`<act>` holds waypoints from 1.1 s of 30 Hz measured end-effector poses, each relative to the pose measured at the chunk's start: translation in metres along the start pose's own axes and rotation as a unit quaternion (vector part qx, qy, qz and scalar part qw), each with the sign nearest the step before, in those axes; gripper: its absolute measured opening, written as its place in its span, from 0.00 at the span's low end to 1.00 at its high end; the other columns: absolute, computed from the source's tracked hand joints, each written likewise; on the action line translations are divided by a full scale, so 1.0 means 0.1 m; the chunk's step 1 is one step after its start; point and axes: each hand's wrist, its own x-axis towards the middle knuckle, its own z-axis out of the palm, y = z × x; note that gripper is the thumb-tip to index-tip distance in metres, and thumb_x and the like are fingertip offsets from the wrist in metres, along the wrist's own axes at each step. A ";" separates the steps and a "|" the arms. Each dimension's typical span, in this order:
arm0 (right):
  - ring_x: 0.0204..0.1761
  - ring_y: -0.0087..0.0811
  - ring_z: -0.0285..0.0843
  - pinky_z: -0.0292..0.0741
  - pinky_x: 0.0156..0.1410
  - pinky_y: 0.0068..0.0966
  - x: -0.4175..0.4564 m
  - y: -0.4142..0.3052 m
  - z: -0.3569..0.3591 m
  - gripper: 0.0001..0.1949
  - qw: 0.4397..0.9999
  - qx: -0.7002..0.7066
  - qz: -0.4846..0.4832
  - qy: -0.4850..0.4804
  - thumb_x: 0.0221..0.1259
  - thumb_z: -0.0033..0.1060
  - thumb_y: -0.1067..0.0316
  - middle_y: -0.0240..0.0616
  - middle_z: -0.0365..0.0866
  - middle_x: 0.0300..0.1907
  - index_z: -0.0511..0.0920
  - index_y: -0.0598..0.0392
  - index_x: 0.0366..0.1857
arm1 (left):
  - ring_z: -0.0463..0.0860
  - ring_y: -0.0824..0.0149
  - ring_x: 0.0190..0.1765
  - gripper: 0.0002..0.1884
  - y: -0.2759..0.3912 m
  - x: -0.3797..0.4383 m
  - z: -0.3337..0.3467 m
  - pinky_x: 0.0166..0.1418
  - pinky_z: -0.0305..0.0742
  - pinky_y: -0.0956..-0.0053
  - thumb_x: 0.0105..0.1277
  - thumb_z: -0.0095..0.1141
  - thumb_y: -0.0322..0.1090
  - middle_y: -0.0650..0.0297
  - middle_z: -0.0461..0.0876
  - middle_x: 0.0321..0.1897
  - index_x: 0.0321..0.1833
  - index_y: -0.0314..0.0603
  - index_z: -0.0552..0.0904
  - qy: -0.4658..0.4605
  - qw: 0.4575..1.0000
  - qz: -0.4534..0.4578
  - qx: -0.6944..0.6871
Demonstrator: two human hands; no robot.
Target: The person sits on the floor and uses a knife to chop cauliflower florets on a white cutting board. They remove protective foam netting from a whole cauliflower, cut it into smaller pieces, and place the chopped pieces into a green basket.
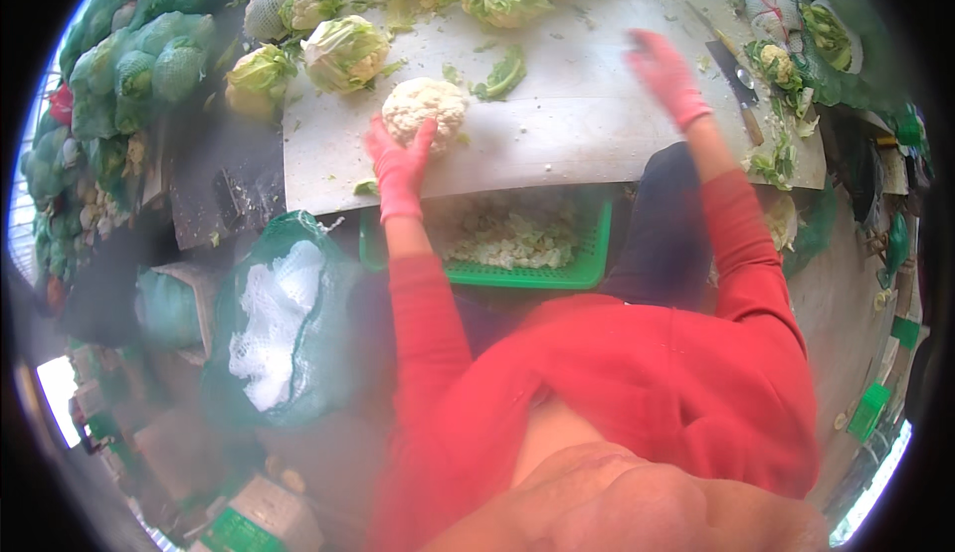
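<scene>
A trimmed white cauliflower head [424, 110] rests on the white worktop [582, 134]. My left hand [401, 160], in a pink glove, grips its near side with thumb and fingers spread around it. Over the right part of the worktop, my right hand [664, 78] is blurred, also in a pink glove. Its fingers look apart and nothing shows in them. A loose green leaf [505, 74] lies between the hands. Right of my right hand are a cleaver-like dark blade [731, 71] and a wooden knife handle [751, 125].
Leafy cauliflowers [345, 54] line the worktop's far left side. Below its front edge stands a green plastic basket [522, 277] holding pale trimmings. A green mesh bag [328, 328] with white foam nets is at my left. Filled mesh sacks [168, 60] are stacked further left.
</scene>
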 end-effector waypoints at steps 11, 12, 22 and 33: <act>0.69 0.50 0.77 0.74 0.71 0.48 -0.95 3.23 -1.21 0.32 0.832 -0.333 0.432 -0.103 0.64 0.63 0.52 0.48 0.76 0.71 0.69 0.42 0.73 | 0.68 0.44 0.73 0.63 0.67 0.35 1.54 0.78 0.68 0.57 0.44 0.85 0.53 0.41 0.60 0.75 0.82 0.43 0.60 0.027 0.994 0.085 -0.055; 0.69 0.51 0.78 0.75 0.70 0.47 -0.88 3.17 -1.24 0.32 0.846 -0.331 0.409 -0.092 0.64 0.62 0.52 0.49 0.77 0.70 0.69 0.43 0.73 | 0.69 0.44 0.73 0.63 0.80 0.36 1.68 0.78 0.68 0.57 0.44 0.85 0.53 0.42 0.60 0.75 0.82 0.43 0.60 -0.003 0.993 0.093 -0.067; 0.24 0.22 0.73 0.72 0.32 0.24 -0.77 1.29 -1.36 0.21 0.955 0.180 0.235 -0.033 0.71 0.64 0.59 0.33 0.80 0.36 0.75 0.55 0.62 | 0.66 0.49 0.77 0.65 1.59 0.18 2.51 0.80 0.68 0.62 0.44 0.86 0.50 0.45 0.61 0.78 0.83 0.38 0.57 -0.180 0.963 0.145 -0.141; 0.51 0.57 0.84 0.78 0.58 0.45 -0.55 0.57 -0.55 0.23 0.969 0.049 0.238 -0.042 0.69 0.63 0.54 0.56 0.87 0.48 0.75 0.58 0.61 | 0.70 0.54 0.76 0.61 1.57 0.16 2.55 0.76 0.69 0.64 0.55 0.81 0.49 0.44 0.66 0.77 0.83 0.32 0.53 -0.221 0.916 -0.008 -0.336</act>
